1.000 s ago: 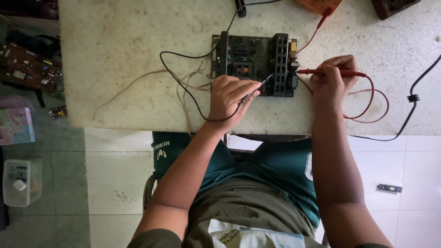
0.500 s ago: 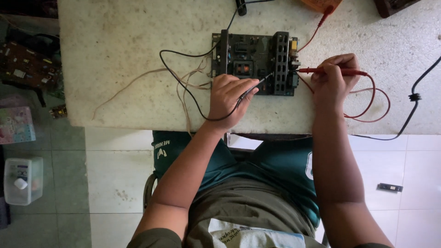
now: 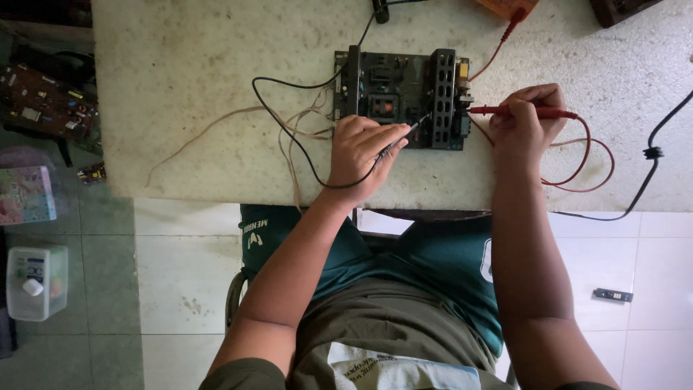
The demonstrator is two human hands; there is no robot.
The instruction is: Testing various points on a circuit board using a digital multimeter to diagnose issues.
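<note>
Both hands' grips pinch probes: black probe [image 3: 401, 139] angled up-right, red probe [image 3: 523, 112] pointing left.

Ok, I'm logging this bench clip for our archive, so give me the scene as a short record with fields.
Setting: pale stone table, person seated at it, seen from above
Work item: dark circuit board
Left hand: holds black probe, tip on the board
Right hand: holds red probe, tip at the board's right edge
Leads: black lead and red lead loop across the table
Nearby: second circuit board at left
</note>
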